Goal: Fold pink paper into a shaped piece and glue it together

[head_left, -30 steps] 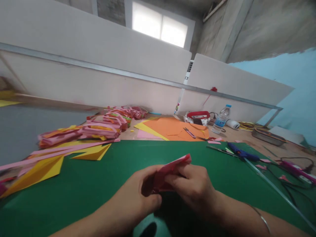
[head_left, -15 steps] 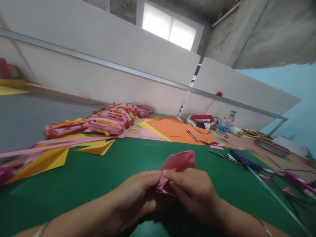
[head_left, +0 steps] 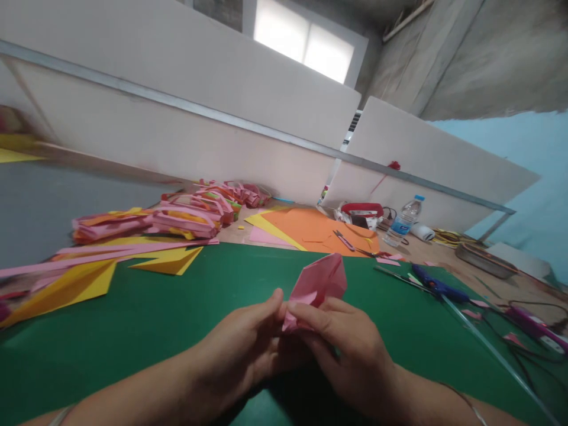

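A piece of folded pink paper is held up above the green mat, its wide flap standing upward. My right hand pinches its lower part between thumb and fingers. On the other side, my left hand grips the lower left edge, with the fingers curled beneath and the thumb tip raised. The undersides of the fingers of both hands are partly hidden.
Folded pink and yellow paper pieces are heaped at the left, beside yellow sheets. Orange paper with snips lies behind the mat. At the right are a blue glue gun, a water bottle and dark cables.
The pink paper and both hands have risen slightly in view. My left thumb has lifted from the paper, and its flap has tilted a little to the left.
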{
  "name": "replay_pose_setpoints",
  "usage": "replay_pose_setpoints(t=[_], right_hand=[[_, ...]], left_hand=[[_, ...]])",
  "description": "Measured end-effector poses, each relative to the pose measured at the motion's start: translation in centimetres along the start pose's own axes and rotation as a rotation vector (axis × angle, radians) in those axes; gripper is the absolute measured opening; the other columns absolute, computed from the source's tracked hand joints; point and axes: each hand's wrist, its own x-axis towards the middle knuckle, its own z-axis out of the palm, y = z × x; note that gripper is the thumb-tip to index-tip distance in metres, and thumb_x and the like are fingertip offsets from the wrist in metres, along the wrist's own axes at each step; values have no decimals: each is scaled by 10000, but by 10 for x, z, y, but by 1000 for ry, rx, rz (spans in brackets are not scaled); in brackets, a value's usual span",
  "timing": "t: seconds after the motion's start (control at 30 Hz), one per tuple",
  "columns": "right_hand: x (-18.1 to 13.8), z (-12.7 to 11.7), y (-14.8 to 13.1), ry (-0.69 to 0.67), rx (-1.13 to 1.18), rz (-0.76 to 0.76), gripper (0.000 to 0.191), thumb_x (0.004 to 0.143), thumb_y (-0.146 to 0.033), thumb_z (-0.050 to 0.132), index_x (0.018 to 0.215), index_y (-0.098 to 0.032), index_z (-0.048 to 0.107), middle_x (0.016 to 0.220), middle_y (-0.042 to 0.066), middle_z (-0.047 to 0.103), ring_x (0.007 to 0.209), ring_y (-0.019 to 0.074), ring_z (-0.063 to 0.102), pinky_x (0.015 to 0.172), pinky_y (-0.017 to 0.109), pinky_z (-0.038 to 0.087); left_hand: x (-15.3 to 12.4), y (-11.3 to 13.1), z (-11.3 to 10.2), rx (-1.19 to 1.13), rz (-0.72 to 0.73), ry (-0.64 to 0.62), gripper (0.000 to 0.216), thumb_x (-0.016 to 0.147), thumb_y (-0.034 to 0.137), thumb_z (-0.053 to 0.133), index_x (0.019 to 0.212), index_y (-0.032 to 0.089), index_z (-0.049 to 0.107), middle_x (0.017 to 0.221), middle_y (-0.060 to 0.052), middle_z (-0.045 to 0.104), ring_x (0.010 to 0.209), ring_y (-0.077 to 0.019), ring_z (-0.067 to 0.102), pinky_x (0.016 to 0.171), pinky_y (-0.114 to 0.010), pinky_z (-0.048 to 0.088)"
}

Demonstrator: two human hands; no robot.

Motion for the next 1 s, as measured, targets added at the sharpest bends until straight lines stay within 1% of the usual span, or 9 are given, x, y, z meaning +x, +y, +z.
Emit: replay_pose_setpoints(t=[0.07,0.13,0.23,0.3,0.43,0.57,0.67,0.8,1.0], right_hand=[[-1,-1,2,-24,9,36,309,840,-96,512,1127,-180,590,801,38,691,667,140,597,624,261,500],[-3,-3,4,-44,4,84,331,846,-104,506,1155,-197,578,837,42,689,718,154,606,666,290,501],[-3,-6,7,-91,78,182,348,856,-109,493,1171,-230,578,881,39,679,772,153,606,684,288,496],[-2,-8,7,-127,184,229,360,863,-106,487,1180,-249,577,898,30,667,789,137,600,695,270,492],[-1,-10,7,-196,322,265,352,885,-146,479,1203,-270,566,893,25,647,784,129,583,706,266,484],[-1,-8,10,-242,306,289,344,879,-156,483,1201,-252,562,854,23,632,758,134,563,701,282,467],[-2,-5,11,-264,243,278,355,844,-151,520,1187,-227,570,864,36,626,774,153,553,719,313,457],[-3,0,9,-211,150,266,317,823,-148,532,1124,-213,607,857,56,633,782,179,546,702,338,447],[-3,4,6,-133,73,263,285,809,-137,553,1081,-213,598,861,33,664,749,168,556,674,310,439]], left_hand=[[0,1,-1,-99,-16,-12,293,794,386,574,810,119,694,791,-59,684,797,-155,623,900,-314,439],[-1,1,-1,-86,-2,-76,189,762,210,608,908,120,686,846,-63,685,868,-161,614,932,-317,408],[0,-2,-2,71,79,-208,481,680,24,631,1134,180,600,993,-60,670,976,-171,588,924,-301,392],[2,-4,-3,204,144,-210,534,678,24,653,1172,210,572,1025,-48,668,958,-164,594,848,-260,417],[4,-4,-4,391,243,-108,373,731,104,645,1096,180,626,972,-50,692,916,-171,603,804,-260,430],[5,-5,-6,411,243,-67,352,716,80,635,1058,162,649,924,-42,701,829,-158,601,741,-253,432],[6,-6,-6,402,241,-21,343,691,103,668,1029,156,662,892,-42,709,824,-177,613,742,-269,441],[9,-7,-5,358,273,-36,376,676,92,688,1039,186,656,958,-41,711,857,-178,632,787,-277,448],[8,-11,-5,322,289,-40,424,711,81,651,1117,196,607,987,-34,706,917,-192,631,850,-313,443]])
